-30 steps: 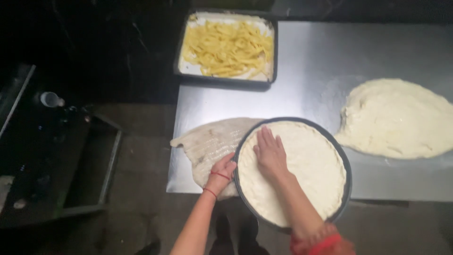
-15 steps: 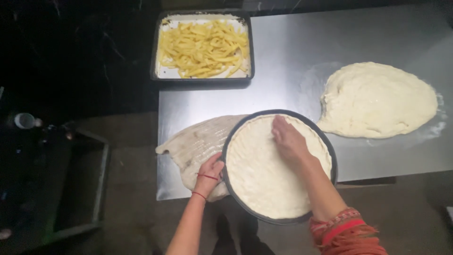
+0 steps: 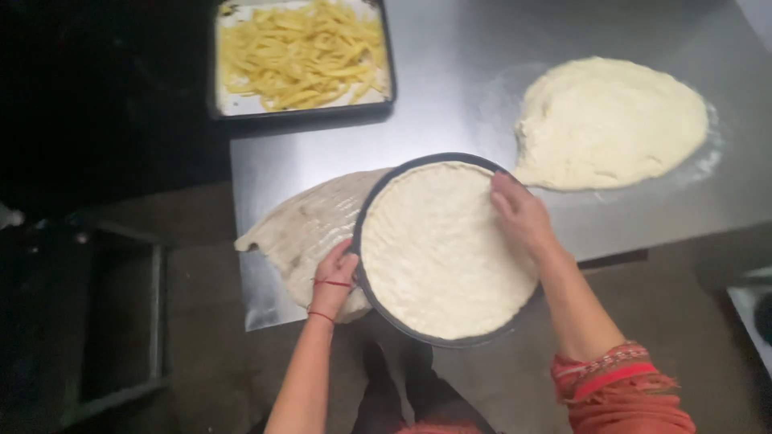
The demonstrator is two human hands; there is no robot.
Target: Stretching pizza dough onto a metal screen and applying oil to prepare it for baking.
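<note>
A round dark pan (image 3: 371, 202) sits at the front edge of a steel table (image 3: 450, 96) and overhangs it. Pale dough (image 3: 438, 253) covers the pan's whole bottom, dimpled all over. My left hand (image 3: 336, 273) grips the pan's left rim; thin red strings circle that wrist. My right hand (image 3: 519, 213) lies flat on the dough at the pan's upper right edge, fingers pressed down. A red patterned sleeve covers my right forearm.
A flattened sheet of dough (image 3: 310, 229) lies under the pan's left side and hangs over the table corner. A larger mound of dough (image 3: 615, 120) rests on flour at the right. A dark tray of yellow strips (image 3: 301, 52) stands at the back. A dark rack (image 3: 121, 313) is at the left, below table level.
My right hand has slid from the middle of the dough to the pan's upper right edge. My left hand has stayed on the left rim. The view has shifted.
</note>
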